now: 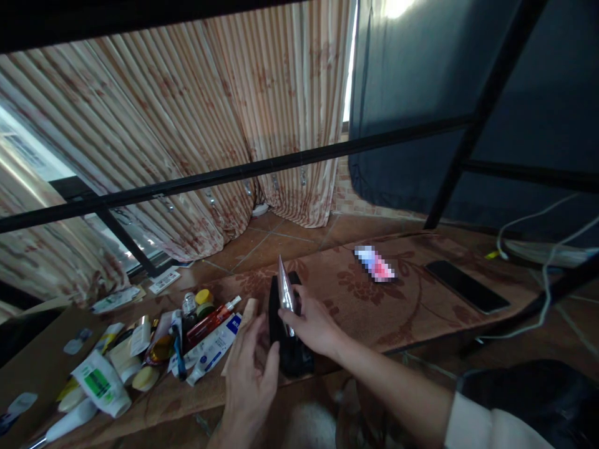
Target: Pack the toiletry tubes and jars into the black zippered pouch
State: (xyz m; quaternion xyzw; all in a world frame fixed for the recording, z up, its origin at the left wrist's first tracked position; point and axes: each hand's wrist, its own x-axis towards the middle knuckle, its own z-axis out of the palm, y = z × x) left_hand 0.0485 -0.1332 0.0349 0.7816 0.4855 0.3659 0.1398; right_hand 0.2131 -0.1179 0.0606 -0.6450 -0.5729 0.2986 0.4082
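A shiny, pale pink-silver tube [286, 296] with a flat, narrow end stands tilted upward in my right hand [309, 318], thumb and fingers closed round it. It is over a black pouch [276, 312] lying at the near edge of the brown patterned cloth [334, 280]. My left hand [250, 368] is at the pouch's left side, fingers stretched out and thumb apart; whether it touches the pouch I cannot tell. A tan object [251, 305] shows just beyond its fingertips. To its left lie a white and blue tube [215, 349] and a red bottle [210, 324].
Several tubes, jars and bottles crowd the left, including a white and green tube [102, 381], beside a cardboard box [51, 368]. A lit phone [374, 263] and a dark phone [468, 287] lie to the right. A black metal bar [281, 163] crosses ahead; a white cable [545, 280] hangs right.
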